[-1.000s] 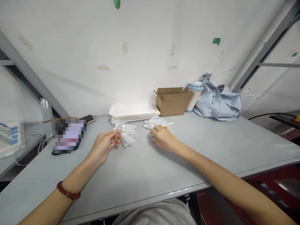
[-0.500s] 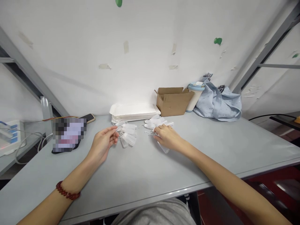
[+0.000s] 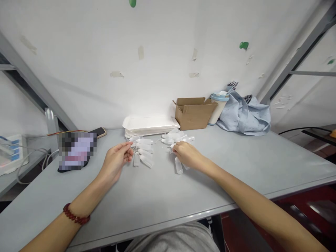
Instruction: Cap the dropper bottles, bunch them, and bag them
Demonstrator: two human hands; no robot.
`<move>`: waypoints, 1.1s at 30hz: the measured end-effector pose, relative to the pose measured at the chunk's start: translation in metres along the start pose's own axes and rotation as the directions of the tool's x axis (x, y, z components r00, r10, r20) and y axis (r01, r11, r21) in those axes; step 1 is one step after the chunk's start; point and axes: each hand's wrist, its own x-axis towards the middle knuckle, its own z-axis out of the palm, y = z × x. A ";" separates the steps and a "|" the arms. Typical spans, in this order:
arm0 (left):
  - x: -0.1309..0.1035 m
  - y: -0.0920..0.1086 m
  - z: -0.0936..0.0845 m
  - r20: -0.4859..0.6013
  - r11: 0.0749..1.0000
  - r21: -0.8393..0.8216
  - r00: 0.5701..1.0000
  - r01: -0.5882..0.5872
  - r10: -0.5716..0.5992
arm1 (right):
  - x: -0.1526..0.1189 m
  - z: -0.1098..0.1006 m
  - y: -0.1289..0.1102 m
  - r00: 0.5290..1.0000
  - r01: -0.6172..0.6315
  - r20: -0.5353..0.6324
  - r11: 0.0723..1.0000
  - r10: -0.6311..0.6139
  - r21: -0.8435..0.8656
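My left hand (image 3: 118,159) has its thumb and fingertips pinched at the string ends of a fanned bunch of translucent white tags (image 3: 145,141). Several of these narrow pieces spread rightward from the fingertips on the table. My right hand (image 3: 187,154) is closed over a second group of similar tags (image 3: 173,134), its fingertips pinched together. One single tag (image 3: 179,165) points down toward the front edge from beneath those fingers. Thin strings show near both pinches, though the exact grip of the right fingertips is hidden.
Behind the tags lies a stack of flat white boxes (image 3: 151,123). An open brown carton (image 3: 196,117), a lidded cup (image 3: 218,108) and a light-blue cloth bag (image 3: 244,115) stand along the wall. A phone (image 3: 100,132) and a blurred-out item (image 3: 77,150) lie at left on the grey table (image 3: 147,199).
One tag under my right hand has swung to point down toward the front. The tags by my left hand have fanned further apart at the bottom. Both hands have barely moved.
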 end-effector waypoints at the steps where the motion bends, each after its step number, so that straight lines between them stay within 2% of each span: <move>1: 0.000 0.000 0.000 0.000 1.000 0.002 1.000 -0.002 0.002 | 0.000 0.000 0.000 1.000 -0.001 -0.005 1.000 0.001 0.009; 5: -0.002 0.001 0.001 -0.007 0.999 0.022 0.999 -0.031 0.031 | -0.001 -0.002 -0.004 0.998 -0.005 -0.062 0.999 0.008 0.041; 8: -0.005 0.003 0.003 -0.019 0.991 0.078 0.994 -0.109 0.111 | -0.003 -0.005 -0.007 0.979 0.021 -0.205 0.983 0.017 0.183; 11: -0.010 0.006 0.005 0.013 0.965 0.171 0.979 -0.201 0.201 | -0.006 -0.006 -0.008 0.945 0.114 -0.325 0.896 0.036 0.430; 15: -0.016 0.008 0.004 0.154 0.940 0.214 0.960 -0.264 0.234 | -0.010 -0.007 -0.012 0.938 0.229 -0.347 0.769 -0.010 0.597; 19: -0.022 0.009 0.007 0.315 0.916 0.255 0.922 -0.309 0.223 | -0.016 -0.007 -0.020 0.917 0.342 -0.381 0.726 -0.119 0.597; 23: -0.027 0.009 0.011 0.402 0.889 0.320 0.897 -0.328 0.186 | -0.020 -0.004 -0.027 0.908 0.386 -0.364 0.753 -0.208 0.533; 27: -0.028 0.006 0.011 0.516 0.876 0.358 0.851 -0.322 0.102 | -0.020 -0.001 -0.031 0.909 0.392 -0.332 0.781 -0.250 0.486; 33: -0.029 -0.001 0.013 0.589 0.871 0.379 0.808 -0.312 0.033 | -0.019 0.003 -0.034 0.904 0.411 -0.322 0.785 -0.283 0.464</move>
